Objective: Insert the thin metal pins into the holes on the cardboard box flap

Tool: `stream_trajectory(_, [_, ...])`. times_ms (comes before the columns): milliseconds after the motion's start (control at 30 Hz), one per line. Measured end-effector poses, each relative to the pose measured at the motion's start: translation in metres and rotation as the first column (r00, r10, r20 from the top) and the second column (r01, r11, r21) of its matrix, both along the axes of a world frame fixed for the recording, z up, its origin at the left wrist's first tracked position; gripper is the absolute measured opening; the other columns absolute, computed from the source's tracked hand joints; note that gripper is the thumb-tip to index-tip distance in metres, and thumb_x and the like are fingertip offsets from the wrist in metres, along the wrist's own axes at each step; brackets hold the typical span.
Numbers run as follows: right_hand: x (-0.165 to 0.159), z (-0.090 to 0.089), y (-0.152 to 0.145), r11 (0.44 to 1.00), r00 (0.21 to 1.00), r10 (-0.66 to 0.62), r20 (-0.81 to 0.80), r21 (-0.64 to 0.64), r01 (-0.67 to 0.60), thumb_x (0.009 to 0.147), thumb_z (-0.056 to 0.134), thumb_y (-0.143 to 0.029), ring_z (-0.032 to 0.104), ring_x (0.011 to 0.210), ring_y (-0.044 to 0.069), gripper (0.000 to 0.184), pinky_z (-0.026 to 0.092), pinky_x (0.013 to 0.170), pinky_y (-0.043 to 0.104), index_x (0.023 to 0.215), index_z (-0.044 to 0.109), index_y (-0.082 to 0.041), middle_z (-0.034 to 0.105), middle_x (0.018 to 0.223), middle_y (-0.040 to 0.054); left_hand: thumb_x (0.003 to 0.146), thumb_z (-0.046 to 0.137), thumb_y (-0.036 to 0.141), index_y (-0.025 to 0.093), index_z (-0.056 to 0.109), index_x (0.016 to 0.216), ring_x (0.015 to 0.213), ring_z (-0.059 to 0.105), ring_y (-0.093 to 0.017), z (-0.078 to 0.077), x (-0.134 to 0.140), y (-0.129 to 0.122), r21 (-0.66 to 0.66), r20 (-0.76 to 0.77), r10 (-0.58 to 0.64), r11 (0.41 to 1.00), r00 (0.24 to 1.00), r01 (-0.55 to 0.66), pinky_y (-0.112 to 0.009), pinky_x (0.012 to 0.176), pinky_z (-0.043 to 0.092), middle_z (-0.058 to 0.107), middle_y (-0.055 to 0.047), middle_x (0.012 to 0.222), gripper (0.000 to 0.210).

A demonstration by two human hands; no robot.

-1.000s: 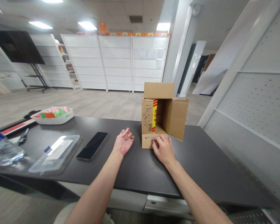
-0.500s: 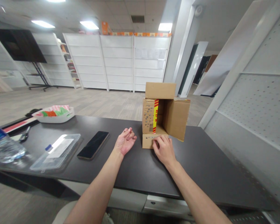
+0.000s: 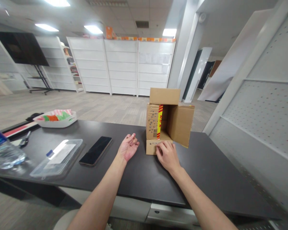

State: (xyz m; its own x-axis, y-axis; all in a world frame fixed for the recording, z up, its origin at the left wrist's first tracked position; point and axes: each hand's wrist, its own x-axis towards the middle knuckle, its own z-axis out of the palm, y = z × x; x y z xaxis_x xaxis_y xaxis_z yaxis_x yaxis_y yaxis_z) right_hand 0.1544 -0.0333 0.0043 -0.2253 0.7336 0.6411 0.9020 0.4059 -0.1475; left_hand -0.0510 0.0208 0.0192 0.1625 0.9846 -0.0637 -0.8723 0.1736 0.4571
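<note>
An open cardboard box stands on its side on the dark desk, its opening facing me. Small grey round dots cover its left flap, and a few form a row on the lower flap. At that lower flap is my right hand, fingertips bent together against the cardboard by the row's end; whatever they pinch is hidden. Left of the box, apart from it, my left hand rests palm up with fingers curled in and the thumb near the index finger. Anything small between those fingers cannot be made out.
To the left lie a black phone, a clear plastic case with a paper label, and a water bottle. A white basket with colourful contents sits at the back left. A perforated panel rises on the right.
The view has tilted up slightly, so everything sits a little lower. My right fingers have shifted a little left along the lower flap. My left hand keeps its pose.
</note>
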Motion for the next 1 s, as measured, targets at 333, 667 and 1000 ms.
stream_trajectory(333, [-0.011,0.008,0.01,1.0,0.997,-0.005,-0.071,-0.015,0.004,0.087,0.053,-0.019,0.051,0.091,0.021,0.008,0.033,0.081,0.034,0.089,0.061,-0.021,0.06,0.092,0.0041,0.07,0.067,0.003,0.016,0.043,0.067,0.043,0.03,-0.003,-0.003,-0.001,0.002,-0.007,0.014,0.0,1.0,1.0,0.001,-0.024,0.055,0.038,0.058,0.006,0.069,0.028])
stream_trajectory(667, [-0.022,-0.002,0.011,0.998,0.987,-0.038,-0.154,0.049,0.046,0.086,0.054,-0.02,0.05,0.094,0.022,0.014,0.033,0.083,0.035,0.096,0.064,-0.021,0.061,0.1,0.0062,0.072,0.065,0.003,0.017,0.045,0.067,0.043,0.03,-0.004,-0.003,-0.001,0.002,-0.036,0.024,-0.004,0.999,1.0,0.005,-0.025,0.054,0.037,0.058,0.006,0.068,0.025])
stream_trajectory(1000, [-0.025,-0.004,0.009,0.998,0.991,-0.018,-0.131,0.058,0.026,0.084,0.053,-0.017,0.05,0.1,0.024,0.025,0.033,0.088,0.038,0.106,0.064,-0.02,0.062,0.106,0.008,0.073,0.065,0.003,0.017,0.047,0.067,0.043,0.032,-0.004,-0.006,-0.001,0.003,-0.036,0.017,-0.015,0.999,1.0,0.016,-0.025,0.054,0.037,0.059,0.005,0.068,0.024])
